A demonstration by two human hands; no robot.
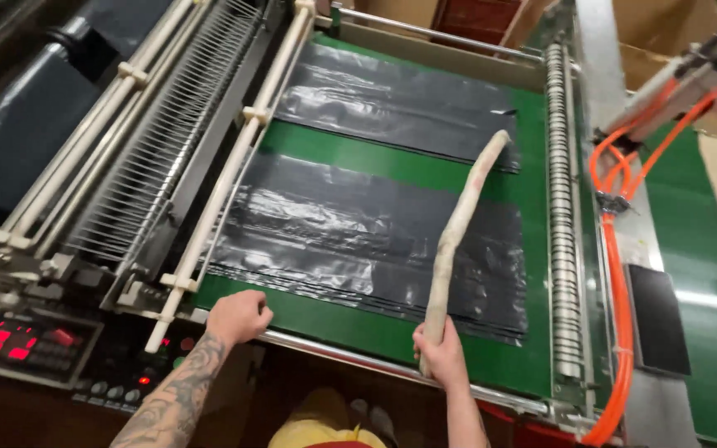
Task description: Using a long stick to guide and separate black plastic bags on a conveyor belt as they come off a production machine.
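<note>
The left hand (238,316) rests curled into a loose fist, holding nothing, on the near metal edge (325,348) of the green belt (392,162), while to its right the right hand (441,357) is clamped around the lower end of a long pale stick (458,224) that slants up and away from that grip across the nearer stack of black plastic bags (334,232).

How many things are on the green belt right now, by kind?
Black bag stacks: 2, near and far
Pale stick: 1, held by the right hand
Total: 3
The left hand rests at the belt edge, holding nothing.
</note>
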